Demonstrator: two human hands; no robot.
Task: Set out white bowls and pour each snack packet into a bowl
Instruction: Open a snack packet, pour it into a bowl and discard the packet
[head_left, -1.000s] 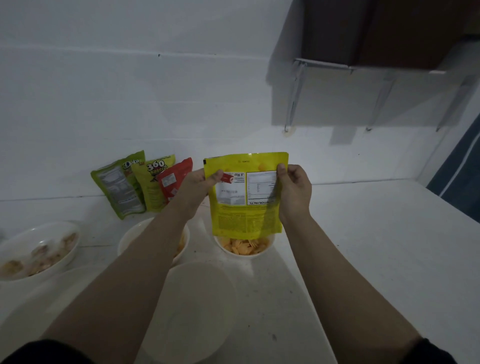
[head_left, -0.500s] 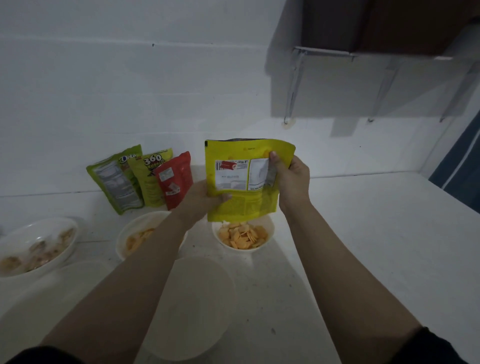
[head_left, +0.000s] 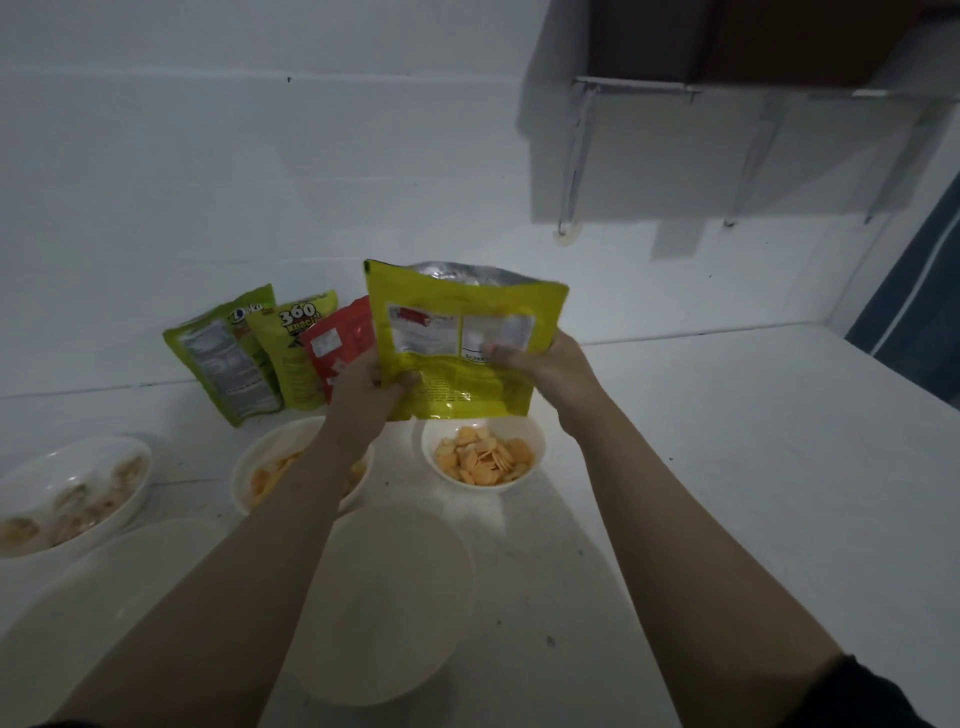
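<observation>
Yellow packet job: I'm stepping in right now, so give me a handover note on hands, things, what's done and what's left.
Left hand and right hand both grip the yellow packet, its open top up, above the right bowl of orange crackers.
Done: that bowl, the middle bowl and the left bowl hold snacks.
Left: two near bowls look empty; three packets lean on the wall, whether emptied I cannot tell.
</observation>
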